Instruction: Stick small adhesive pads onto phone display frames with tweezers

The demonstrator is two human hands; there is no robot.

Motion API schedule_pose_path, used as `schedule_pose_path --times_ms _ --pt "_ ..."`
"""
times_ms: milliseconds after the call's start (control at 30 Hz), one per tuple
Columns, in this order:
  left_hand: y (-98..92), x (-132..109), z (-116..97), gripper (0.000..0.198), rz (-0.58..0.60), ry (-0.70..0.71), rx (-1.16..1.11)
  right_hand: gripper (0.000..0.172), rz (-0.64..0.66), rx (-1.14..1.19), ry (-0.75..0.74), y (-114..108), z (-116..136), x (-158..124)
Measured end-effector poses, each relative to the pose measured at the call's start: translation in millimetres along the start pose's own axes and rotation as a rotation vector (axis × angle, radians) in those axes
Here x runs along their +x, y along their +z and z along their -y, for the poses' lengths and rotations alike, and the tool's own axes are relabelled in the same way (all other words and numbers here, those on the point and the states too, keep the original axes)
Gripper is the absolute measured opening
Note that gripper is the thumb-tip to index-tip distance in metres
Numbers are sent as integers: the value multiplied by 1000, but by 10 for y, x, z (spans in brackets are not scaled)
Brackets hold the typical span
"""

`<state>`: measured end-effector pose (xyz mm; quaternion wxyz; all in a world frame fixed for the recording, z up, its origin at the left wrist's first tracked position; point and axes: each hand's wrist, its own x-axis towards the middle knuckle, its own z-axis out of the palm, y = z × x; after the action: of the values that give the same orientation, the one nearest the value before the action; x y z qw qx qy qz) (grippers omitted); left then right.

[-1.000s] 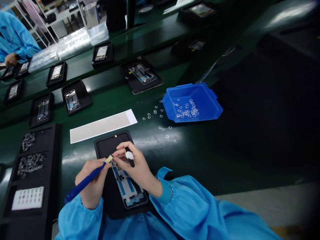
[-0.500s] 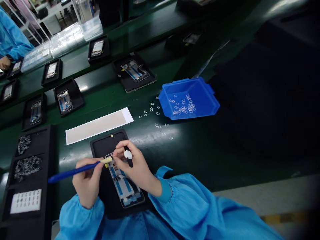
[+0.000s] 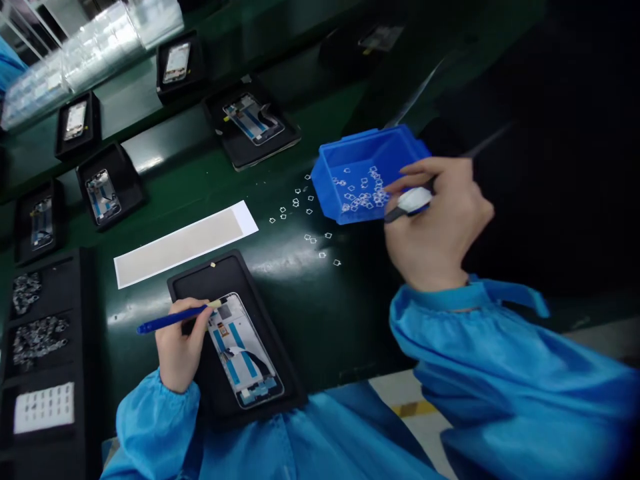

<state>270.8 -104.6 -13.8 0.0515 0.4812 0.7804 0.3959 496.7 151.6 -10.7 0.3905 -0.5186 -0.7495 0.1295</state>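
Note:
My left hand (image 3: 179, 353) is closed round a blue pen-like stick (image 3: 167, 321) with a pale yellow tip, which reaches the upper left edge of a phone frame (image 3: 256, 333). That frame, with blue strips and a dark flex cable, lies in a black tray (image 3: 207, 283) in front of me. To the right, my right hand (image 3: 443, 223) pinches a dark tool with a white wrapped part (image 3: 415, 199); its kind is unclear. This hand is over the right front of a blue bin (image 3: 327, 190), which holds many small white outline-shaped pieces (image 3: 361, 199).
Several loose white pieces (image 3: 310, 239) lie left of the bin. A white-edged beige strip (image 3: 180, 245) lies behind the tray. At left stands a black compartment tray (image 3: 73, 300) with small dark parts (image 3: 40, 340) and a white card (image 3: 44, 407). More phone trays (image 3: 290, 141) stand farther back.
My right hand has left the phone frame and moved right to the blue bin, still with the dark-and-white tool. My left hand stays by the frame with the stick. The view has shifted slightly.

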Motion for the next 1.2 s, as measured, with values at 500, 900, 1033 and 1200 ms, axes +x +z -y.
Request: schedule_pose_path --times_ms 500,900,1033,1200 --pt "-13 174 -153 7 204 185 177 34 773 523 -345 634 805 -990" --pt "-21 238 -194 6 268 187 232 41 801 473 -370 612 798 -996" --pt "-36 275 -208 7 301 190 232 41 806 464 -378 614 799 -993" --pt "-34 280 -191 8 327 177 248 42 792 467 -386 621 794 -1002"
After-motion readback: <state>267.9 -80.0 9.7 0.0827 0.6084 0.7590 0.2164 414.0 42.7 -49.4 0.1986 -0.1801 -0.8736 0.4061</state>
